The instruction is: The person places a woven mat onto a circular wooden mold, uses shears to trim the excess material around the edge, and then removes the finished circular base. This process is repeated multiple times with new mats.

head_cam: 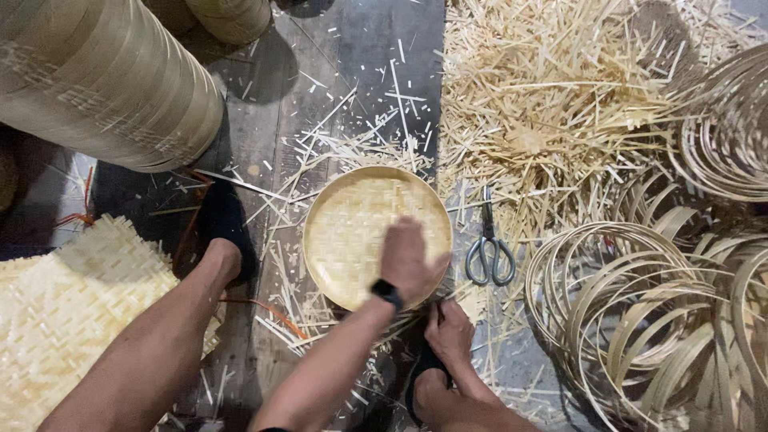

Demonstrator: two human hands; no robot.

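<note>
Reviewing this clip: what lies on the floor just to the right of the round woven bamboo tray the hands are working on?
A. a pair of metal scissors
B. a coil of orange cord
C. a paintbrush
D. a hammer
A: a pair of grey metal scissors lies closed on the floor beside the right rim of the round woven bamboo tray, which the left hand presses on.

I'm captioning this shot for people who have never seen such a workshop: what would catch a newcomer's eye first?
First, the round woven tray at the centre of the floor, with the left hand pressing flat on it and the right hand at its near rim. Next, the pale heap of cut strips at upper right and the loose hoops at lower right, with grey scissors lying beside the tray.
</note>
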